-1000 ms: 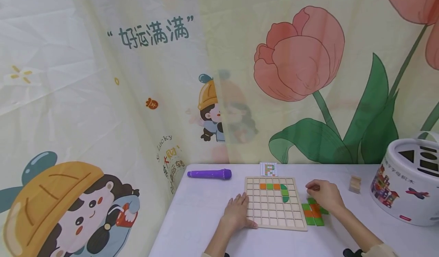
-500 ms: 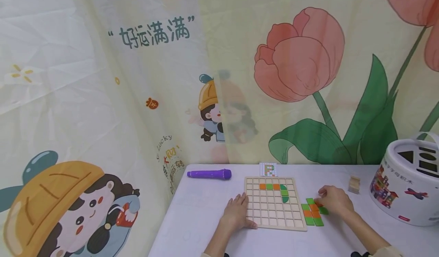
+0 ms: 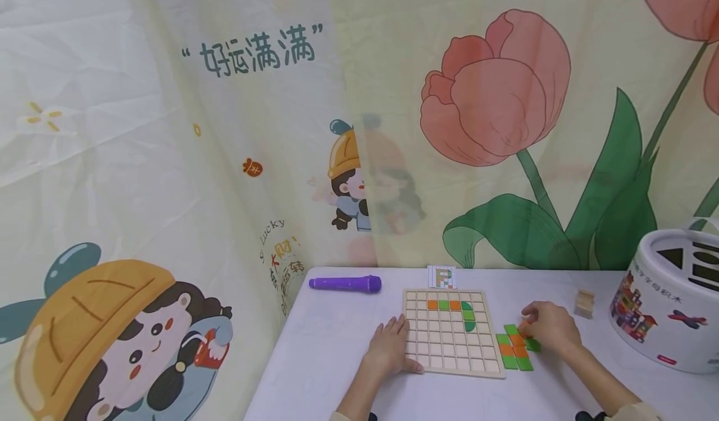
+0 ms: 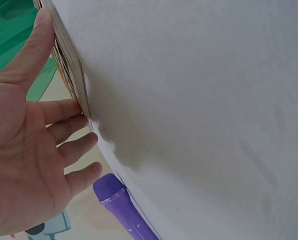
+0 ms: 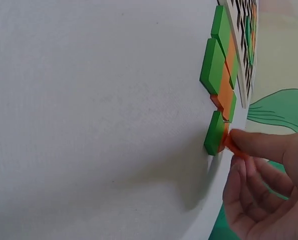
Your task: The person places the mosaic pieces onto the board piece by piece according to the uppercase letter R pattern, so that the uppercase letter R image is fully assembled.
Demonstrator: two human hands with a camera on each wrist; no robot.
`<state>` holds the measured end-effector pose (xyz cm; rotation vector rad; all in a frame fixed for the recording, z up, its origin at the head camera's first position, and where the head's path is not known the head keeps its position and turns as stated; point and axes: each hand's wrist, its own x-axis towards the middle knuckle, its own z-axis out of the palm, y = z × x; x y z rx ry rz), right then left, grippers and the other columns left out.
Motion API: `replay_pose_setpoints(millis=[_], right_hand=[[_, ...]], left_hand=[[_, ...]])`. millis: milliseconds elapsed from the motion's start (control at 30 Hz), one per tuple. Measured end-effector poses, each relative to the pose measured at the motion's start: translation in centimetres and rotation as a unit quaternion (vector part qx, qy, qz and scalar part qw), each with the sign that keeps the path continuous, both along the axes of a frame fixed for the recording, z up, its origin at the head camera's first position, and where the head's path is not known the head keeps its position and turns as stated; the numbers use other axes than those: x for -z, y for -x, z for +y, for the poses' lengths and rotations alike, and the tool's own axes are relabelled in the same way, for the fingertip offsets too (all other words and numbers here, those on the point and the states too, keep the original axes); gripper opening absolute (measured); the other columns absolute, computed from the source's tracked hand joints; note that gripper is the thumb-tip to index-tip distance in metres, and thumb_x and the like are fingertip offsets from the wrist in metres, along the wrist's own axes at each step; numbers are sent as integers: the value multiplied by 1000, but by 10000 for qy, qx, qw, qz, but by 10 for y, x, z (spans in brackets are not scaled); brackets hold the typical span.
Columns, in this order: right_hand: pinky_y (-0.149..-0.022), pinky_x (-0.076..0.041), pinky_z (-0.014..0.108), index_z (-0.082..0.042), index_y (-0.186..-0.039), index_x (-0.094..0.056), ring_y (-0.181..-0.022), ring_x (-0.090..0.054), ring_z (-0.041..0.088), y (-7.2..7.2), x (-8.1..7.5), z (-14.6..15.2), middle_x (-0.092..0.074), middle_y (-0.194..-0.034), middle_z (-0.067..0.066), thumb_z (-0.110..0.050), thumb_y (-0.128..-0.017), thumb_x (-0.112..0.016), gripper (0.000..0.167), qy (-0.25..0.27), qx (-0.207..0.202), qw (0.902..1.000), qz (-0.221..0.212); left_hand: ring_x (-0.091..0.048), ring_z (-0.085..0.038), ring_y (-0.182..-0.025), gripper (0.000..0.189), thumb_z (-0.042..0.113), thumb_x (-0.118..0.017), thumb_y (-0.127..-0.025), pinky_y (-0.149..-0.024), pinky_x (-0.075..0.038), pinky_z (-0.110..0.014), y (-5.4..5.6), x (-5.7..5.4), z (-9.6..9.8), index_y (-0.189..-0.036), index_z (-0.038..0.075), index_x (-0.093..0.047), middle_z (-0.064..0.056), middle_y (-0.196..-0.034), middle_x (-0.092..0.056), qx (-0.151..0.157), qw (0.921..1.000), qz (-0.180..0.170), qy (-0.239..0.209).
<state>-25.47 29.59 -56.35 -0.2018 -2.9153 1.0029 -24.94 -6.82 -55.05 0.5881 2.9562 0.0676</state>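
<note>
Now shifted away from the grid board [image 3: 446,348] to the loose tiles [image 3: 513,350], the right hand [image 3: 553,329] pinches an orange tile [image 5: 236,148] just beside a green tile [image 5: 214,134], while the left hand [image 3: 386,350], fingers extended, touches the board's left edge and the filled cells [image 3: 444,305] stand unchanged, suggesting selection rather than placement

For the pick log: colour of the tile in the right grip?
Orange; the tile shows best in the right wrist view.

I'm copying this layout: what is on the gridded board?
On the gridded board: an orange square, a green square, another orange square, an upper rounded tile; below that, a second green square and a lower rounded tile. The board beneath them is covered.
</note>
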Motion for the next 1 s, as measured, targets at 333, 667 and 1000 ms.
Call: replay_pose_setpoints(millis=[333, 667, 1000], right_hand=[[-57, -53, 27, 4, -104, -75, -75, -65, 22, 4, -1, -8, -73, -82, 5, -10, -86, -85, 25, 473, -181, 9971, 568], [-69, -57, 15, 3, -115, -74, -86, -74, 23, 13, -9, -42, -78, -88, 3, -6, -88, -83, 30, 949, -907, 9883, 776], [-75, -61, 22, -2, -117, -76, -85, -74, 19, 24, -4, -67, -77, -86, -3, -4, -87, -84, 31, 1217, -1138, 9840, 634]], left_hand=[[-41, -29, -150, 110, 62, -86, -72, -123, -35, -49, 0, 0, 0, -156, 3, -46, -11, -163, -44, -14, 10000, -15, 64], [-40, -29, -151, 110, 62, -86, -71, -123, -35, -49, 0, 1, 0, -156, 4, -47, -11, -164, -42, 5, 10000, 3, -5], [-38, -30, -152, 112, 63, -84, -70, -124, -34, -50, -1, 2, -1, -156, 3, -46, -10, -165, -41, -39, 10000, -69, 0]])
